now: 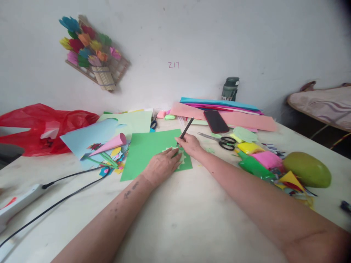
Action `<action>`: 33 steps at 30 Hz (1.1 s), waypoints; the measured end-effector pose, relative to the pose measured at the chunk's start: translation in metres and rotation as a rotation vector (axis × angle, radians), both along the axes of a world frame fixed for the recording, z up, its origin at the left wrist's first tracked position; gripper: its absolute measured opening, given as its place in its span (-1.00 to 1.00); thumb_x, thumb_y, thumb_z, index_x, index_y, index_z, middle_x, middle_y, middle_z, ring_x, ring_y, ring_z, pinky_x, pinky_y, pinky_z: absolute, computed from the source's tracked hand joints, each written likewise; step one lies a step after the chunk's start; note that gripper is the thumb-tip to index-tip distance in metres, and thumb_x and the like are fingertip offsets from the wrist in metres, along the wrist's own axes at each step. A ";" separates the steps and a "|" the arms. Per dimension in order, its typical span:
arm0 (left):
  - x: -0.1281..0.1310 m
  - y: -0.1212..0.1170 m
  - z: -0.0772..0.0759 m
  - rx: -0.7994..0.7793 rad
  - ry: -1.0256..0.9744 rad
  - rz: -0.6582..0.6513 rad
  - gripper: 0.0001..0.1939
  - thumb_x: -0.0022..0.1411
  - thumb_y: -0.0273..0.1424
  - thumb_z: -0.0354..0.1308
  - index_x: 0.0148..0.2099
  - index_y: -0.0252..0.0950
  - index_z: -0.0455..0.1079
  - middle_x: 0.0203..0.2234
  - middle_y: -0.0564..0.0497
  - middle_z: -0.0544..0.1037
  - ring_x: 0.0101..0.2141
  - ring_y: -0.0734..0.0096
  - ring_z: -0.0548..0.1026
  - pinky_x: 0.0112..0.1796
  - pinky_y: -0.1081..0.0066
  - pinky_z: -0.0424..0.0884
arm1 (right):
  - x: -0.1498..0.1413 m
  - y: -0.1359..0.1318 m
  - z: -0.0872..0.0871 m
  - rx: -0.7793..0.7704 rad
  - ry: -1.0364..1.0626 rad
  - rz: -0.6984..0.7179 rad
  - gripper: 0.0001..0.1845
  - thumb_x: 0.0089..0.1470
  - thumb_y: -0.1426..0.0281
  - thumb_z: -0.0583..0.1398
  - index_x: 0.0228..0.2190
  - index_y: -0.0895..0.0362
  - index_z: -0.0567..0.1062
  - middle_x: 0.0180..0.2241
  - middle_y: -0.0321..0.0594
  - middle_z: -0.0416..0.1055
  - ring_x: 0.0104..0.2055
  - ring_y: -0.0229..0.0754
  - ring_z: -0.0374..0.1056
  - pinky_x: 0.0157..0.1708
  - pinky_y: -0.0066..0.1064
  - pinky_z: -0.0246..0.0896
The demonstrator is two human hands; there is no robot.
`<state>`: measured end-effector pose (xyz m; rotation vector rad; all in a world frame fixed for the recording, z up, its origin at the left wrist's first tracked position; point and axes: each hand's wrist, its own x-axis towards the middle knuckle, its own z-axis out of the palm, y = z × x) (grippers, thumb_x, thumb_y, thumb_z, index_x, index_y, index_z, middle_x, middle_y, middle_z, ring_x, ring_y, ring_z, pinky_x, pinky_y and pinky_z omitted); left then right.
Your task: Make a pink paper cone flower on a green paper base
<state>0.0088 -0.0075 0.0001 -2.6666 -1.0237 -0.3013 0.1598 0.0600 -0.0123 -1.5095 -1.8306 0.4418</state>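
My left hand lies flat, fingers together, pressing a pale jagged-edged paper cut-out onto a green paper sheet on the table. Just to its right, my right hand pinches a dark pencil. The pencil's tip touches the sheet at the cut-out's top edge and its shaft leans up to the right.
Black-handled scissors and a dark red phone lie beyond my right hand. Coloured paper stack, clay blocks, a green mango, a pink paper cone, a red plastic bag and a power strip with cables surround the work area.
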 end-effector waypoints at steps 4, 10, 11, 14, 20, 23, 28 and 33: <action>0.000 -0.001 0.001 -0.012 -0.005 0.004 -0.64 0.29 -0.32 -0.22 0.01 -0.30 0.28 -0.03 -0.12 0.37 0.01 0.30 0.31 0.00 0.28 0.27 | 0.000 0.000 0.001 -0.006 -0.011 -0.002 -0.71 0.01 0.17 0.06 -0.40 0.10 0.45 -0.53 -0.29 0.46 -0.42 -0.24 0.37 -0.37 -0.48 0.16; 0.001 -0.001 0.002 -0.010 -0.002 0.011 -0.64 0.29 -0.32 -0.21 0.01 -0.30 0.28 -0.03 -0.12 0.37 0.01 0.31 0.31 0.01 0.29 0.26 | 0.000 0.000 0.001 -0.013 -0.019 -0.003 -0.70 0.01 0.16 0.07 -0.39 0.09 0.46 -0.51 -0.28 0.47 -0.39 -0.24 0.37 -0.36 -0.48 0.17; 0.001 -0.002 0.002 -0.013 -0.002 0.012 -0.64 0.29 -0.31 -0.20 0.01 -0.30 0.29 -0.03 -0.12 0.37 0.01 0.31 0.31 0.01 0.30 0.26 | 0.000 0.000 0.001 -0.012 -0.021 -0.002 -0.70 0.01 0.16 0.06 -0.39 0.09 0.46 -0.51 -0.28 0.47 -0.39 -0.24 0.38 -0.36 -0.48 0.17; 0.001 -0.002 0.004 -0.022 0.003 0.016 -0.64 0.29 -0.32 -0.20 0.02 -0.31 0.28 -0.02 -0.12 0.37 0.02 0.30 0.31 0.02 0.30 0.25 | 0.000 -0.001 0.002 -0.010 -0.026 0.000 -0.70 0.01 0.16 0.06 -0.40 0.10 0.45 -0.51 -0.27 0.47 -0.40 -0.23 0.37 -0.36 -0.47 0.17; 0.001 -0.002 0.004 -0.038 0.013 0.033 -0.62 0.29 -0.30 -0.23 0.03 -0.30 0.27 -0.01 -0.11 0.36 0.02 0.29 0.30 0.01 0.29 0.26 | -0.001 -0.002 0.004 -0.014 -0.029 -0.003 -0.72 0.02 0.21 0.06 -0.38 0.13 0.44 -0.50 -0.25 0.47 -0.39 -0.23 0.37 -0.36 -0.47 0.16; 0.001 -0.002 0.003 -0.029 0.013 0.022 -0.62 0.29 -0.31 -0.23 0.02 -0.31 0.27 -0.03 -0.11 0.37 0.01 0.30 0.31 0.01 0.29 0.26 | -0.001 -0.002 0.005 -0.014 -0.027 -0.007 -0.73 0.02 0.22 0.06 -0.39 0.14 0.44 -0.51 -0.25 0.46 -0.41 -0.24 0.36 -0.37 -0.48 0.16; 0.002 -0.002 0.004 -0.007 0.018 0.022 -0.63 0.29 -0.31 -0.23 0.00 -0.29 0.29 -0.05 -0.10 0.38 0.00 0.30 0.32 -0.02 0.31 0.29 | -0.001 -0.004 0.007 -0.016 -0.023 -0.011 -0.76 0.03 0.25 0.06 -0.42 0.14 0.43 -0.53 -0.26 0.44 -0.43 -0.25 0.35 -0.38 -0.49 0.15; 0.001 -0.002 0.003 -0.009 0.009 0.017 -0.64 0.29 -0.31 -0.21 0.00 -0.29 0.28 -0.04 -0.11 0.37 -0.01 0.30 0.33 -0.02 0.29 0.29 | 0.000 -0.005 0.008 -0.025 0.013 -0.034 -0.77 0.03 0.26 0.06 -0.42 0.14 0.43 -0.53 -0.26 0.44 -0.43 -0.25 0.35 -0.39 -0.50 0.15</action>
